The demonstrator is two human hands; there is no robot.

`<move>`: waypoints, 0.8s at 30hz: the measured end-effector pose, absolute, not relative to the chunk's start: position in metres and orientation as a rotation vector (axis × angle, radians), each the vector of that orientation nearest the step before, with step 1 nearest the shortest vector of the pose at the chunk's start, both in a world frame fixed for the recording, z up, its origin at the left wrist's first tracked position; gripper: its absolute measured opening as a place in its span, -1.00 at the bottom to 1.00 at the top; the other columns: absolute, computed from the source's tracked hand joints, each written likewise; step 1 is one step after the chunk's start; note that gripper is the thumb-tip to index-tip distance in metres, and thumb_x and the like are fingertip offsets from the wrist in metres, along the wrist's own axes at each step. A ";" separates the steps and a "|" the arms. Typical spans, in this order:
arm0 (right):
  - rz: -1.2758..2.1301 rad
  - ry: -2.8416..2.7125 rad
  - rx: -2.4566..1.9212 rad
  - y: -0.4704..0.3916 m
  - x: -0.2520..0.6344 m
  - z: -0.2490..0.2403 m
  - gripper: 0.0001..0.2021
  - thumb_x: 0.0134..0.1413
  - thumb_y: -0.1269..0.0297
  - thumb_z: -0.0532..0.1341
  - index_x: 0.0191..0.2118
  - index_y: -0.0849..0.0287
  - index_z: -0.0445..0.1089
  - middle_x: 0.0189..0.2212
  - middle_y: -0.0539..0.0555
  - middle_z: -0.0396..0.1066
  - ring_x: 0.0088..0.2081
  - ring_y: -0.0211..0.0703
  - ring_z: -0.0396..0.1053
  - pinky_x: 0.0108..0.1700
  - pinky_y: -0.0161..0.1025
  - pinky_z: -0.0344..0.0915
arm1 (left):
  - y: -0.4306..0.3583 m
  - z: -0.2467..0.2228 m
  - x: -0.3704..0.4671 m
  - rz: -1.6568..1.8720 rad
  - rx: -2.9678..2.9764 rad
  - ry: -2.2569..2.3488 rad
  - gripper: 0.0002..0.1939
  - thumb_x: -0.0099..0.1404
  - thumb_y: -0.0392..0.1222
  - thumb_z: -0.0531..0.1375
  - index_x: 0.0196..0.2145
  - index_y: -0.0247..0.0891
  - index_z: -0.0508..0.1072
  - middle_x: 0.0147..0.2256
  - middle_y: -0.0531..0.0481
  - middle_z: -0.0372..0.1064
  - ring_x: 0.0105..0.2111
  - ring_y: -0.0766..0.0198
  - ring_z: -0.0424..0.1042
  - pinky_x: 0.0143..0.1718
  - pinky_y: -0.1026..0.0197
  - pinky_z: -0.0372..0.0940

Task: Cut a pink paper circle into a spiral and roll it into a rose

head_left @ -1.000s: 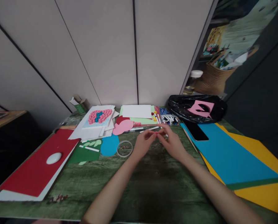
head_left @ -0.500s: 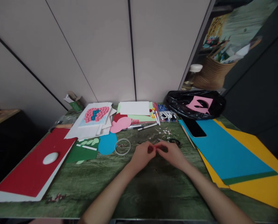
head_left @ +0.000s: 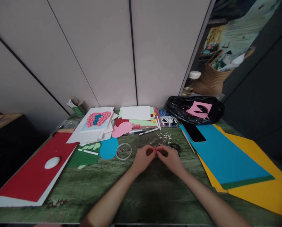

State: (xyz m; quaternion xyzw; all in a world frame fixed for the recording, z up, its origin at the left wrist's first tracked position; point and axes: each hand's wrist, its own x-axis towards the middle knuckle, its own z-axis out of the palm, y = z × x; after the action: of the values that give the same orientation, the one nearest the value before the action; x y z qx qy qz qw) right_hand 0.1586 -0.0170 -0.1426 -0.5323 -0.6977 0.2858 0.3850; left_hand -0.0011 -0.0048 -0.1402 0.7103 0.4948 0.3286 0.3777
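Note:
My left hand (head_left: 143, 157) and my right hand (head_left: 169, 158) meet fingertip to fingertip above the middle of the table. Both are closed in a pinch on a tiny pink-red piece (head_left: 154, 150), mostly hidden by the fingers; its kind is too small to make out. Just beyond my right hand lie black-handled scissors (head_left: 175, 146) and a scatter of small pale paper scraps (head_left: 165, 136). Left of my left hand is a clear ring-shaped roll (head_left: 123, 151), and beside it a blue paper cut-out (head_left: 109, 148).
Red paper (head_left: 34, 167) with a white oval object (head_left: 52, 162) lies left. Papers with a pink-and-blue dotted picture (head_left: 98, 119) are behind. Pink cut-outs (head_left: 122, 129) and pens (head_left: 148, 131) lie mid-table. Right are a phone (head_left: 194, 131), blue sheet (head_left: 235, 154), yellow sheets (head_left: 261, 189) and black bag (head_left: 178, 108).
The view has shifted slightly. Both hands stay pinched together at nearly the same spot, with the fingertips moving a little around the small pink-red piece.

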 end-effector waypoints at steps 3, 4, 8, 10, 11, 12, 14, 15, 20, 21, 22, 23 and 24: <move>0.697 -1.754 -1.360 -0.019 0.157 -0.142 -0.86 0.05 0.35 0.12 -0.28 0.15 0.42 -0.32 0.05 0.51 -0.26 -0.14 0.45 -0.15 -0.18 0.31 | -0.001 -0.144 0.000 0.857 1.743 1.232 -0.77 0.24 -0.13 0.10 -0.27 -0.34 0.44 -0.30 -0.09 0.50 -0.30 0.26 0.47 -0.27 0.28 0.33; 0.694 -1.753 -1.358 -0.019 0.157 -0.142 -0.85 0.05 0.35 0.12 -0.27 0.15 0.41 -0.32 0.05 0.51 -0.26 -0.14 0.45 -0.15 -0.18 0.32 | 0.000 -0.145 0.000 0.858 1.733 1.229 -0.76 0.24 -0.13 0.10 -0.27 -0.35 0.45 -0.30 -0.10 0.51 -0.29 0.25 0.47 -0.27 0.28 0.34; 0.730 -1.819 -1.330 -0.017 0.160 -0.142 -0.79 0.02 0.40 0.14 -0.18 0.14 0.40 -0.30 0.05 0.52 -0.27 -0.16 0.47 -0.16 -0.21 0.34 | 0.000 -0.145 -0.001 0.846 1.750 1.242 -0.77 0.21 -0.13 0.12 -0.31 -0.33 0.48 -0.34 -0.08 0.51 -0.34 0.24 0.47 -0.30 0.25 0.32; 0.762 -1.886 -1.303 -0.016 0.162 -0.142 -0.78 0.00 0.43 0.15 -0.20 0.12 0.42 -0.31 0.03 0.53 -0.29 -0.17 0.47 -0.19 -0.24 0.34 | -0.002 -0.143 -0.002 0.839 1.793 1.254 -0.82 0.16 -0.16 0.17 -0.35 -0.28 0.50 -0.36 -0.05 0.51 -0.35 0.22 0.45 -0.28 0.22 0.30; 0.773 -1.918 -1.293 -0.015 0.162 -0.143 -0.78 -0.02 0.44 0.15 -0.22 0.11 0.43 -0.32 0.02 0.53 -0.30 -0.18 0.48 -0.20 -0.25 0.35 | -0.003 -0.143 -0.003 0.837 1.813 1.261 -0.85 0.14 -0.18 0.18 -0.36 -0.26 0.51 -0.37 -0.04 0.51 -0.35 0.22 0.45 -0.27 0.21 0.29; 0.777 -1.945 -1.288 -0.015 0.163 -0.143 -0.78 -0.03 0.45 0.14 -0.24 0.11 0.44 -0.33 0.02 0.53 -0.31 -0.17 0.48 -0.21 -0.25 0.34 | -0.003 -0.143 -0.003 0.836 1.826 1.270 -0.87 0.11 -0.21 0.19 -0.37 -0.25 0.52 -0.37 -0.03 0.51 -0.36 0.21 0.44 -0.26 0.20 0.28; 0.762 -1.984 -1.295 -0.014 0.163 -0.145 -0.77 -0.04 0.47 0.14 -0.25 0.11 0.44 -0.33 0.03 0.53 -0.30 -0.15 0.47 -0.21 -0.23 0.33 | -0.005 -0.144 -0.002 0.836 1.838 1.285 -0.88 0.07 -0.26 0.20 -0.38 -0.24 0.51 -0.39 -0.02 0.51 -0.37 0.21 0.44 -0.26 0.18 0.28; 0.747 -1.999 -1.302 -0.014 0.163 -0.146 -0.77 -0.04 0.47 0.14 -0.25 0.12 0.44 -0.34 0.04 0.53 -0.30 -0.13 0.46 -0.21 -0.21 0.32 | -0.005 -0.145 -0.002 0.839 1.836 1.290 -0.88 0.07 -0.28 0.20 -0.38 -0.24 0.51 -0.39 -0.02 0.51 -0.37 0.21 0.45 -0.26 0.18 0.28; 0.674 -2.062 -1.326 -0.014 0.165 -0.145 -0.83 -0.02 0.44 0.14 -0.31 0.13 0.44 -0.41 0.04 0.50 -0.33 -0.10 0.42 -0.23 -0.18 0.27 | -0.006 -0.144 -0.001 0.869 1.817 1.264 -0.83 0.08 -0.30 0.19 -0.31 -0.24 0.45 -0.38 0.01 0.50 -0.35 0.24 0.46 -0.26 0.22 0.30; 0.666 -2.069 -1.327 -0.014 0.165 -0.144 -0.84 -0.01 0.43 0.15 -0.31 0.13 0.44 -0.42 0.03 0.50 -0.34 -0.10 0.42 -0.24 -0.19 0.26 | -0.006 -0.143 -0.001 0.875 1.815 1.253 -0.84 0.08 -0.29 0.19 -0.31 -0.23 0.45 -0.37 0.01 0.50 -0.35 0.25 0.46 -0.25 0.22 0.30; 0.658 -2.073 -1.328 -0.014 0.166 -0.142 -0.85 0.00 0.42 0.15 -0.31 0.12 0.44 -0.41 0.02 0.50 -0.34 -0.11 0.42 -0.24 -0.19 0.26 | -0.006 -0.142 -0.002 0.879 1.813 1.240 -0.86 0.09 -0.29 0.18 -0.33 -0.23 0.46 -0.37 0.02 0.50 -0.34 0.25 0.46 -0.24 0.22 0.30; 0.650 -2.076 -1.331 -0.014 0.167 -0.141 -0.85 0.01 0.41 0.15 -0.30 0.12 0.43 -0.41 0.03 0.50 -0.34 -0.12 0.42 -0.24 -0.20 0.26 | -0.006 -0.141 -0.002 0.884 1.808 1.227 -0.87 0.09 -0.29 0.18 -0.34 -0.23 0.46 -0.37 0.02 0.50 -0.34 0.26 0.46 -0.24 0.23 0.31; 0.643 -2.078 -1.333 -0.014 0.167 -0.140 -0.85 0.03 0.40 0.14 -0.29 0.12 0.43 -0.40 0.03 0.51 -0.33 -0.12 0.42 -0.23 -0.20 0.25 | -0.006 -0.140 -0.002 0.890 1.800 1.216 -0.87 0.09 -0.30 0.18 -0.34 -0.23 0.46 -0.36 0.02 0.50 -0.33 0.26 0.46 -0.23 0.24 0.31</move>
State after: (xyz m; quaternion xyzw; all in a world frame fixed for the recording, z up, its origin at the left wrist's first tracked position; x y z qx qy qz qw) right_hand 0.1672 -0.0139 -0.1399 -0.5000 -0.7793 0.2410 0.2910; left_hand -0.0018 -0.0065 -0.1395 0.7073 0.4775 0.3495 0.3867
